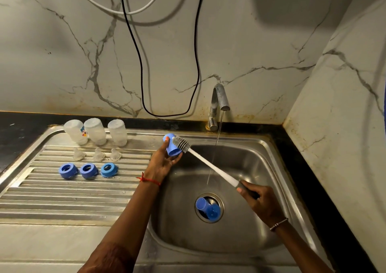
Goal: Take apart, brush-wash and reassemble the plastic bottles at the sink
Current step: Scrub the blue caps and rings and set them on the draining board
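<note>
My left hand (161,164) grips a blue bottle cap (171,146) over the sink's left rim. My right hand (255,197) holds the dark grip of a white-handled bottle brush (205,162), whose grey bristle head (181,144) lies against the cap's side. Three clear bottles (96,133) stand upside down at the back of the draining board. In front of them lie three clear teats (98,154), then three blue collar rings (88,170) in a row. Two more blue caps (206,209) sit in the sink drain.
The steel tap (218,103) runs a thin stream into the steel sink basin (250,168). The ribbed draining board (62,195) stretches to the left. A black cable (142,68) and a white cable (125,11) hang on the marble wall. A side wall stands close on the right.
</note>
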